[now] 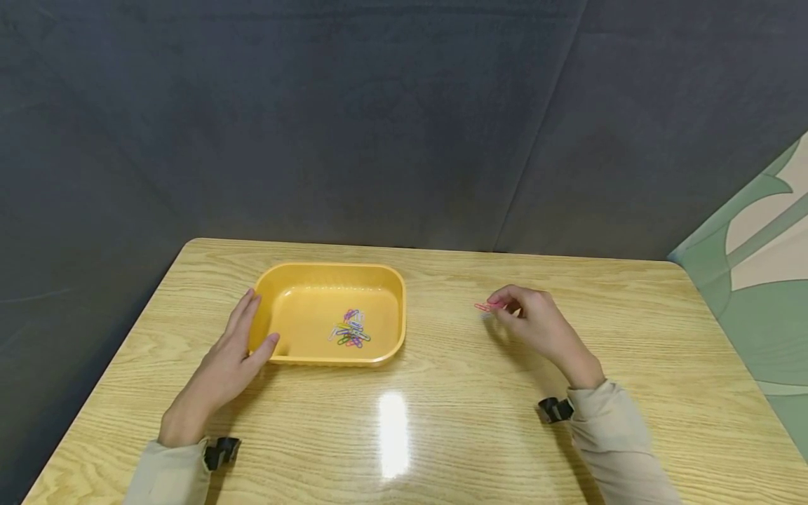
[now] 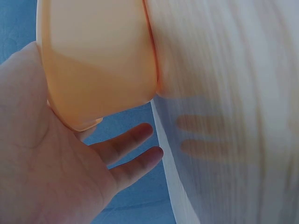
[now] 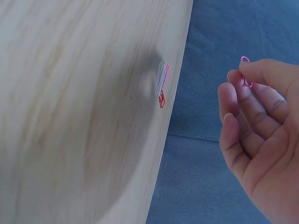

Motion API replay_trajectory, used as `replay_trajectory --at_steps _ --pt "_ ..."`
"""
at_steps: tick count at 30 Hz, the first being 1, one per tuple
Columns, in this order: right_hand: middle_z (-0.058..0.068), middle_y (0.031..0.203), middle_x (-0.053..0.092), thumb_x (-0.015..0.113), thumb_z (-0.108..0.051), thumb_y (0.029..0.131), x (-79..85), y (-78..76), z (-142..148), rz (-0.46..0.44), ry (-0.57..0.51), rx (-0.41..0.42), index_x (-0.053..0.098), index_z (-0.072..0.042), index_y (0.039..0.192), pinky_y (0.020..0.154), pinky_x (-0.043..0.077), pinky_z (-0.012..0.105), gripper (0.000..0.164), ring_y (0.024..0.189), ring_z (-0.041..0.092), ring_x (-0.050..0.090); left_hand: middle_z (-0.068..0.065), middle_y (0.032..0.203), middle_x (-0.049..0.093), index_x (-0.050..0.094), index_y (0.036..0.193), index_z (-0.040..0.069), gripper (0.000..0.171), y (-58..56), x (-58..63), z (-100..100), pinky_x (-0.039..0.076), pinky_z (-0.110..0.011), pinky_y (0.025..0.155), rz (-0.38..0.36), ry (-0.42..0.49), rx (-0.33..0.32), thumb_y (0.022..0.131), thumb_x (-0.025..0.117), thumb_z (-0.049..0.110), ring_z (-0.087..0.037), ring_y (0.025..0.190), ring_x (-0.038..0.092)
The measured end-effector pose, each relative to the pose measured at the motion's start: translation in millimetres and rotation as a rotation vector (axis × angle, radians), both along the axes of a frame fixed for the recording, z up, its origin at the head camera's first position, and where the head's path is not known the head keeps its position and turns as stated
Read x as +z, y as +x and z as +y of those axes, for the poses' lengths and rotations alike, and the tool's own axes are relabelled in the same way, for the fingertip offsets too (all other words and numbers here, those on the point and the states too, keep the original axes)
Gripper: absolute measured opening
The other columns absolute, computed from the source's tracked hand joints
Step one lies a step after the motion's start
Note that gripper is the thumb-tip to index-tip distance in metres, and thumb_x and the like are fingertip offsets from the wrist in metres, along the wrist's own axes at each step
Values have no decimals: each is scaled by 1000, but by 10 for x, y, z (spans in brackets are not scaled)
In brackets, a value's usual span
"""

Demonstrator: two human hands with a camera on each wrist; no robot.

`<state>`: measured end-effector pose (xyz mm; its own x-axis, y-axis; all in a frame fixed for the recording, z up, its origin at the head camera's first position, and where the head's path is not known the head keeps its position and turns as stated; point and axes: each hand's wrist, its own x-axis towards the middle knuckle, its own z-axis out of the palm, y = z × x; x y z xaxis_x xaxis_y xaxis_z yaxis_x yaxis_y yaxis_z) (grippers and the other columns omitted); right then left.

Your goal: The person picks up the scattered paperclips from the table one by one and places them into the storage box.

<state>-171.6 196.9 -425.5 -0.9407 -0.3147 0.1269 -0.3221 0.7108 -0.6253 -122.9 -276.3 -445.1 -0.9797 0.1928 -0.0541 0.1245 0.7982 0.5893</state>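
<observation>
My right hand (image 1: 533,319) is raised a little above the table at centre right, pinching a pink paper clip (image 3: 246,85) between thumb and index finger. Below it on the table lie a few more paper clips (image 3: 161,99), red, pink and whitish, close together. A yellow tray (image 1: 404,308) stands on the left half of the table, with a small pile of coloured paper clips (image 1: 353,333) inside. At the tray's left end, my left hand (image 1: 224,365) touches the rim, its thumb over the near corner and its fingers stretched out along the outer side.
The light wood-grain table (image 1: 454,414) reaches back to a dark cloth wall (image 1: 353,140). A green and beige patterned surface (image 1: 757,280) borders its right side. Black straps (image 1: 221,452) circle both wrists.
</observation>
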Motion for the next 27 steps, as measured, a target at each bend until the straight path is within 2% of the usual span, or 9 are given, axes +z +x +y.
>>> replay_trajectory --at_steps 9,18,27 --pt "12 91 74 65 -2 92 18 16 -59 -3 -20 -1 72 -3 103 57 48 23 13 72 14 62 -8 168 -9 -1 161 9 80 -5 -10 -3 28 -71 107 3 6 -2 105 42 46 -49 148 19" --pt "8 88 74 69 -7 92 25 19 -137 51 -16 24 73 -4 101 62 50 23 10 70 10 60 -9 168 -8 1 160 7 80 -11 -7 1 29 -71 107 4 6 1 105 42 46 -49 148 19" --pt "8 89 74 68 -9 94 58 27 -219 48 -31 38 73 -4 102 62 50 24 11 72 10 61 -8 168 -8 1 160 7 80 -4 12 10 28 -71 108 0 10 1 105 43 46 -49 148 19"
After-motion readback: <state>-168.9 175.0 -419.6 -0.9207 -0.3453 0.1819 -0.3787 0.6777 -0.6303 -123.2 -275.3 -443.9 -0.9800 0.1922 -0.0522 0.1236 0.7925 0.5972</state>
